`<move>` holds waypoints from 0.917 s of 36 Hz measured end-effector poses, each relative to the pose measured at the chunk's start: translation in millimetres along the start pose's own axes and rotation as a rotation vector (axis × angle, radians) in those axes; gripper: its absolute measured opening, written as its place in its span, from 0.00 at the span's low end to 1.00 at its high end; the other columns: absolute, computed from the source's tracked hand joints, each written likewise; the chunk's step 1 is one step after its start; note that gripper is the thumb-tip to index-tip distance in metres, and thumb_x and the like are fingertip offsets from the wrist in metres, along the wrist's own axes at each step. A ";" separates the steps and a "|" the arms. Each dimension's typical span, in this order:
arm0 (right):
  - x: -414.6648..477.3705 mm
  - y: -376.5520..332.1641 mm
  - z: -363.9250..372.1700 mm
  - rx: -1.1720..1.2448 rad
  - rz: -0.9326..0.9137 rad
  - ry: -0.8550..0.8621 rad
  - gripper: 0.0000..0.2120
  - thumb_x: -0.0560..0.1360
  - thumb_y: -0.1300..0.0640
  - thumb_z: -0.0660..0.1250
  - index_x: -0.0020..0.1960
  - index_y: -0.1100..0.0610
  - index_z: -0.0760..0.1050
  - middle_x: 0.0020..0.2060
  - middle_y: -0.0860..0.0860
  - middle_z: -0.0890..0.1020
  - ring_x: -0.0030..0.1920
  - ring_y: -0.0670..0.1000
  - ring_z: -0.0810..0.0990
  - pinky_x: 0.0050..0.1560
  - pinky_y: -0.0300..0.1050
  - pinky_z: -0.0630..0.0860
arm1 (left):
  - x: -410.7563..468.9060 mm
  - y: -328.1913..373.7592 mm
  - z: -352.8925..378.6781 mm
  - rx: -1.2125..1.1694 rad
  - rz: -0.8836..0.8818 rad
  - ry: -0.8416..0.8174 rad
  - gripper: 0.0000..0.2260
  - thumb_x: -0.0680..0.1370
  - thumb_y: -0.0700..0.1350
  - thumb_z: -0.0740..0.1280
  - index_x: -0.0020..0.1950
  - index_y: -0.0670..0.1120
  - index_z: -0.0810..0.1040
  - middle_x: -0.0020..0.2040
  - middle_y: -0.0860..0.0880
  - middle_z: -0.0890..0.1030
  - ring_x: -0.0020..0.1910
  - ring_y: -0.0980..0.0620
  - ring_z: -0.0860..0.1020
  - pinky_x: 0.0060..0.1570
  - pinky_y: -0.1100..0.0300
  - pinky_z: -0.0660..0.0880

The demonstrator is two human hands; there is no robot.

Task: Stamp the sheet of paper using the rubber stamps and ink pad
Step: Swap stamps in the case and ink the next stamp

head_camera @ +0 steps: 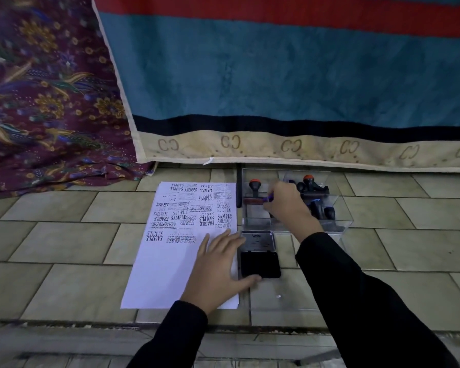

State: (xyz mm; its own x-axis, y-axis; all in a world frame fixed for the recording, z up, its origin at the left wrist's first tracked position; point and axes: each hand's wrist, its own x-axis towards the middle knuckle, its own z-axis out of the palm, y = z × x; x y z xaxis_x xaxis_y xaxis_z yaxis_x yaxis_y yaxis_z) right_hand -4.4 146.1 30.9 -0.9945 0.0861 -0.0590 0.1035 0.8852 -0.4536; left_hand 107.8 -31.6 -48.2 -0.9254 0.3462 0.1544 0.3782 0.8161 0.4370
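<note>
A white sheet of paper [168, 264] lies on the tiled floor, its upper half covered in black stamp prints. My left hand [218, 264] rests flat on the sheet's right edge, fingers straight. Beside it lies the open ink pad [260, 264], its lid folded back. My right hand [287, 205] reaches into a clear plastic box [343, 224] and grips a blue-handled stamp [270, 199]. A stamp with an orange-topped black handle [254, 188] stands at the box's left end. More dark-handled stamps [318, 205] lie in its right part.
A hanging blue, red and cream blanket [290, 75] drops to the floor just behind the box. A patterned purple cloth [45, 102] is heaped at the back left. Bare floor tiles [64, 245] stretch left of the sheet and right of the box.
</note>
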 end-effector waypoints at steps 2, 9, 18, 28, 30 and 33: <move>-4.1 4.1 -3.0 0.143 -0.049 0.043 0.06 0.71 0.63 0.70 0.47 0.61 0.75 0.44 0.56 0.80 0.42 0.53 0.77 0.41 0.41 0.72 | 1.7 -1.6 3.7 0.002 -0.003 -0.006 0.40 0.67 0.76 0.57 0.74 0.58 0.60 0.75 0.62 0.60 0.75 0.65 0.49 0.75 0.54 0.39; -48.2 11.5 -7.7 0.610 -0.216 0.091 0.16 0.71 0.65 0.71 0.57 0.55 0.78 0.46 0.52 0.82 0.40 0.44 0.81 0.47 0.31 0.78 | -1.8 -7.5 13.0 -0.070 -0.022 0.025 0.41 0.66 0.76 0.59 0.74 0.57 0.60 0.73 0.65 0.59 0.75 0.65 0.50 0.75 0.56 0.41; -97.7 27.9 16.2 0.615 -0.395 0.029 0.17 0.70 0.67 0.72 0.56 0.53 0.80 0.48 0.49 0.80 0.47 0.43 0.81 0.52 0.35 0.78 | -0.4 -6.9 13.8 -0.089 -0.031 0.030 0.42 0.66 0.74 0.62 0.74 0.55 0.61 0.74 0.60 0.63 0.75 0.63 0.53 0.75 0.56 0.42; -110.2 34.9 22.0 0.445 -0.547 0.054 0.16 0.68 0.69 0.70 0.54 0.57 0.80 0.49 0.49 0.81 0.50 0.41 0.78 0.53 0.32 0.76 | 0.5 -10.2 18.0 -0.109 -0.033 0.051 0.42 0.65 0.74 0.63 0.74 0.55 0.62 0.73 0.60 0.64 0.75 0.63 0.54 0.75 0.56 0.43; -111.2 35.6 21.9 0.457 -0.541 0.064 0.15 0.68 0.66 0.74 0.54 0.57 0.81 0.49 0.48 0.81 0.50 0.41 0.79 0.52 0.34 0.77 | 0.5 -10.6 18.9 -0.100 -0.030 0.055 0.42 0.64 0.74 0.63 0.73 0.55 0.63 0.73 0.60 0.65 0.74 0.63 0.54 0.75 0.57 0.43; -112.7 35.8 21.9 0.449 -0.525 0.095 0.14 0.68 0.61 0.75 0.53 0.56 0.81 0.46 0.48 0.81 0.48 0.42 0.80 0.51 0.38 0.79 | 0.2 -10.9 19.8 -0.114 -0.032 0.065 0.42 0.64 0.74 0.63 0.73 0.55 0.63 0.73 0.60 0.65 0.74 0.64 0.54 0.75 0.57 0.43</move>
State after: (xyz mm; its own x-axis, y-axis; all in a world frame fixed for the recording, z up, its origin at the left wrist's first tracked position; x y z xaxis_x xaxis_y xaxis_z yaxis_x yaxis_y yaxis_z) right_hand 111.7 158.1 1.9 -0.9091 -0.2439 0.3376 -0.4164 0.5480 -0.7255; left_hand 103.9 -31.3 -70.5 -0.9380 0.2869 0.1945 0.3466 0.7668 0.5403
